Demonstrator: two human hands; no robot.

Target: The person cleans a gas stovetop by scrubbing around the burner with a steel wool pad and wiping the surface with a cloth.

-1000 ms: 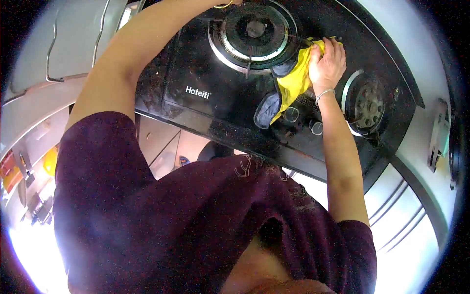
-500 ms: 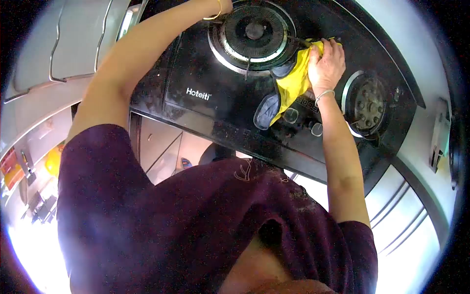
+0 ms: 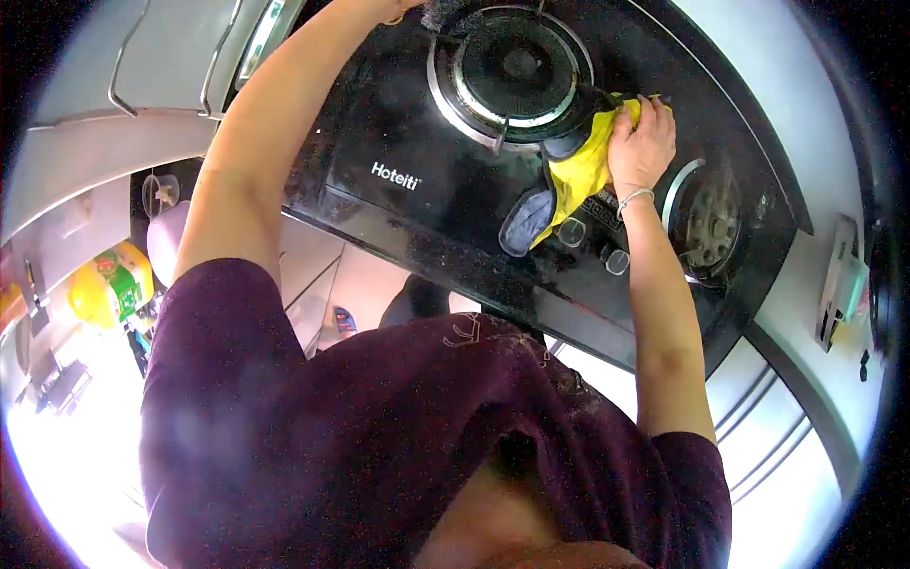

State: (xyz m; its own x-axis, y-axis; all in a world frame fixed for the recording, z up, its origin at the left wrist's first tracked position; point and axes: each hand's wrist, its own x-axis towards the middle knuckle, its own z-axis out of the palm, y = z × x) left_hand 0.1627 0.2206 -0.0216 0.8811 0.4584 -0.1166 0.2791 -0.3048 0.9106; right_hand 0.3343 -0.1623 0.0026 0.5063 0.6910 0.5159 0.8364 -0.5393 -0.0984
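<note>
A black gas stove [image 3: 417,213] lies below me, with a large round burner [image 3: 521,64] at the top and a smaller burner [image 3: 706,223] to the right. My right hand [image 3: 645,142] presses down on a bunched yellow cloth [image 3: 580,175] with grey-blue parts, fingers curled over its far end. The cloth lies between the two burners, beside the control knobs [image 3: 616,260]. At the top edge, left of the large burner, my left hand [image 3: 403,6] is mostly cut off. A grey, fuzzy scouring pad [image 3: 450,15] shows at its fingers.
A wire rack [image 3: 210,71] hangs at the upper left. A yellow package [image 3: 112,284] and kitchen utensils stand at the far left. The stove's front edge [image 3: 427,261] runs close to my body. A wall [image 3: 758,57] borders the stove on the right.
My left hand has shifted left, and the grey pad now shows. The right hand remains on the cloth. The whole view has tilted and shifted slightly.
</note>
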